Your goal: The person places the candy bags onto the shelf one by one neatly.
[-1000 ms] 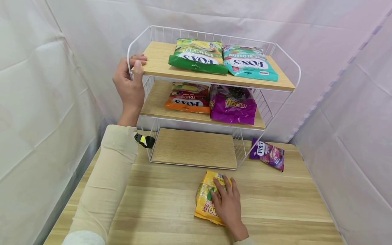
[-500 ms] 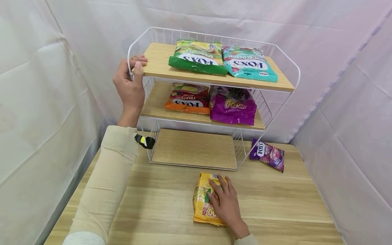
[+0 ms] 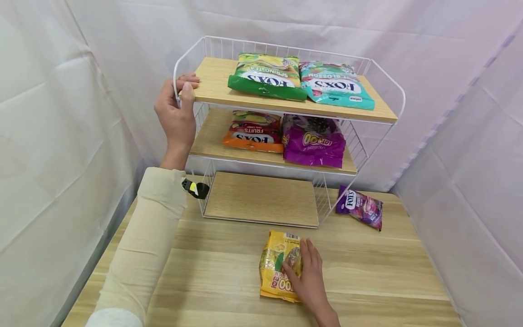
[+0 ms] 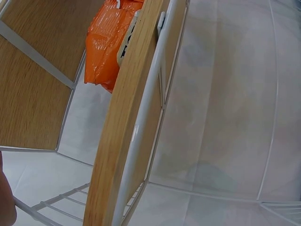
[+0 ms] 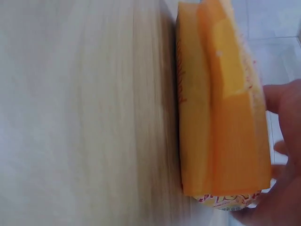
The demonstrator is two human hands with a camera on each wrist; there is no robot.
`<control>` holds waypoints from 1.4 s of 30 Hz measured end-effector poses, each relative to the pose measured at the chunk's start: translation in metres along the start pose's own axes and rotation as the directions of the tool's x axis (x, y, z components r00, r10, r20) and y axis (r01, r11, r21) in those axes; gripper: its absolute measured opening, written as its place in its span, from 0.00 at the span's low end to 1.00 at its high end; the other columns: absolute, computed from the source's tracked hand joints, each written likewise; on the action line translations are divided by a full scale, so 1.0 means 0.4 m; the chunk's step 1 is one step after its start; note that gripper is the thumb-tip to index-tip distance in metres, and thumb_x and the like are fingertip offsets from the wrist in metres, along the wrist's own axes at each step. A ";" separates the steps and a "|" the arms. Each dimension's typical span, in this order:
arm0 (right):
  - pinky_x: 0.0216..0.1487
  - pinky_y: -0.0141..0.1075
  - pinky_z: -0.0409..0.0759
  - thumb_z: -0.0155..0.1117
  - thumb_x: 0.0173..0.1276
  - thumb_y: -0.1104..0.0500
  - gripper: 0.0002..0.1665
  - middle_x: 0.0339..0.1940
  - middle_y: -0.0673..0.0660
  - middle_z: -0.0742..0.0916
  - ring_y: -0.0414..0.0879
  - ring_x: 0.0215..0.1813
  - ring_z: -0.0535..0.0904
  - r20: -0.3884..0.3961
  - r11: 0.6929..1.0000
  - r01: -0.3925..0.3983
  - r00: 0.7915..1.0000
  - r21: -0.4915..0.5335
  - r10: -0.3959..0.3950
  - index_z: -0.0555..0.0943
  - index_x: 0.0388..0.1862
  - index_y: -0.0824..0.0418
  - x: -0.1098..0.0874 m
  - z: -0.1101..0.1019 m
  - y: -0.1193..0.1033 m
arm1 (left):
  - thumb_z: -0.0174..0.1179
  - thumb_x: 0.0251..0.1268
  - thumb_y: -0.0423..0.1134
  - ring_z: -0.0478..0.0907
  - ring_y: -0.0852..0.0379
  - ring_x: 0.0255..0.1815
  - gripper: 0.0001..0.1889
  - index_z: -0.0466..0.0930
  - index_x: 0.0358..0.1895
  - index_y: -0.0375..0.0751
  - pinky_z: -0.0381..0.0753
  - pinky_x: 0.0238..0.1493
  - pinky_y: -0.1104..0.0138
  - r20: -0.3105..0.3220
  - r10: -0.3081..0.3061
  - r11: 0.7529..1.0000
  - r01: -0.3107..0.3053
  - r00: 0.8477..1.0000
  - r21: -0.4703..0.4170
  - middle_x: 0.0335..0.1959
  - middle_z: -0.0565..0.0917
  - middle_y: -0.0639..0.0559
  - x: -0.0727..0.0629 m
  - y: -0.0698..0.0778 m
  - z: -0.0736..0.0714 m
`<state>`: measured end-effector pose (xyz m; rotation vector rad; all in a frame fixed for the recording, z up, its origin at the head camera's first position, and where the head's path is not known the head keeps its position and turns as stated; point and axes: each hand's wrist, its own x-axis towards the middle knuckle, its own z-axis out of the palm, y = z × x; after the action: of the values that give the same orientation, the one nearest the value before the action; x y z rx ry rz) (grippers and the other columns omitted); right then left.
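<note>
Bag (image 3: 274, 268) at the right hand (image 3: 309, 279), rack (image 3: 265, 157) held by the left hand (image 3: 177, 118)

The step in hand looks to be handling the bag, which lies on the table (image 3: 220, 272) at the lower middle of the frame, in front of the bottom board (image 3: 253, 200). The right hand lies along its right side, fingers fairly straight and thumb spread towards its face, not closed round it. At upper left, the left hand grips the rack's top corner, thumb at the front edge. I judge that the next move calls for fingers and thumb closing on opposite sides of the bag, with the rack held steady.

The right arm (image 3: 330, 319) is cut off at the bottom edge, and the bag's underside is hidden. The right wrist view is blurred and the hand runs off its right edge, so which fingertips touch is perhaps beyond telling. In the left wrist view, the orange pack (image 4: 106, 49) is cut off at the top, and only part of a finger shows at lower left
</note>
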<state>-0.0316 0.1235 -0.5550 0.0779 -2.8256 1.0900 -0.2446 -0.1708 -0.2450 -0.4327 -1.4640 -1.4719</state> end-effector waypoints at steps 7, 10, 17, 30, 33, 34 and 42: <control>0.66 0.61 0.56 0.67 0.62 0.46 0.54 0.73 0.69 0.57 0.67 0.72 0.53 0.051 0.961 -0.225 0.974 0.158 0.219 0.49 0.75 0.66 -0.026 -0.021 -0.006 | 0.50 0.61 0.30 0.80 0.46 0.47 0.09 0.80 0.31 0.30 0.72 0.58 0.61 0.000 -0.002 1.000 0.002 1.000 -0.014 0.37 0.82 0.27 0.002 -0.001 0.002; 0.67 0.58 0.58 0.69 0.60 0.44 0.55 0.71 0.69 0.61 0.66 0.70 0.57 0.061 0.947 -0.275 0.961 0.167 0.268 0.52 0.74 0.66 -0.028 -0.025 -0.008 | 0.51 0.61 0.30 0.79 0.45 0.47 0.09 0.80 0.31 0.29 0.72 0.58 0.61 -0.002 -0.002 1.000 0.002 1.000 -0.014 0.37 0.81 0.27 0.002 -0.002 0.002; 0.67 0.59 0.55 0.73 0.53 0.39 0.63 0.72 0.68 0.59 0.66 0.72 0.53 0.113 0.919 -0.344 0.938 0.193 0.327 0.48 0.76 0.62 -0.034 -0.014 -0.012 | 0.51 0.61 0.30 0.79 0.46 0.47 0.08 0.80 0.32 0.30 0.72 0.58 0.62 -0.002 -0.006 1.000 0.006 1.000 -0.013 0.37 0.82 0.27 0.003 -0.001 0.004; 0.67 0.59 0.58 0.73 0.56 0.49 0.56 0.71 0.65 0.63 0.63 0.71 0.57 -0.095 0.932 -0.243 0.956 0.270 0.277 0.53 0.76 0.58 -0.062 0.035 0.000 | 0.50 0.61 0.30 0.80 0.47 0.47 0.08 0.79 0.32 0.31 0.72 0.58 0.62 -0.006 -0.005 1.000 0.005 1.000 -0.011 0.37 0.82 0.27 0.003 0.001 0.003; 0.65 0.59 0.61 0.73 0.57 0.52 0.52 0.70 0.65 0.67 0.63 0.69 0.61 -0.146 0.937 -0.231 0.950 0.263 0.275 0.56 0.75 0.58 -0.063 0.043 -0.002 | 0.50 0.61 0.30 0.80 0.47 0.47 0.08 0.79 0.32 0.31 0.72 0.58 0.62 -0.004 -0.005 1.000 0.005 1.000 -0.007 0.37 0.82 0.27 0.002 0.002 0.003; 0.64 0.59 0.62 0.73 0.57 0.53 0.51 0.69 0.65 0.68 0.64 0.68 0.62 -0.162 0.938 -0.228 0.948 0.261 0.276 0.57 0.75 0.58 -0.064 0.045 -0.003 | 0.50 0.61 0.30 0.80 0.47 0.47 0.08 0.79 0.32 0.30 0.72 0.58 0.62 -0.002 -0.005 1.000 0.005 1.000 -0.002 0.37 0.82 0.27 0.001 0.002 0.002; 0.63 0.56 0.66 0.73 0.57 0.59 0.43 0.67 0.63 0.73 0.62 0.66 0.67 -0.273 0.949 -0.195 0.926 0.249 0.262 0.65 0.71 0.59 -0.065 0.052 -0.011 | 0.50 0.61 0.30 0.80 0.47 0.47 0.08 0.80 0.32 0.33 0.72 0.58 0.62 -0.001 -0.009 1.000 0.009 1.000 0.008 0.38 0.82 0.27 -0.001 0.004 0.001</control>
<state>-0.0072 0.1064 -0.5706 -0.3820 -2.4765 1.3273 -0.2433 -0.1700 -0.2445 -0.4211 -1.4724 -1.4727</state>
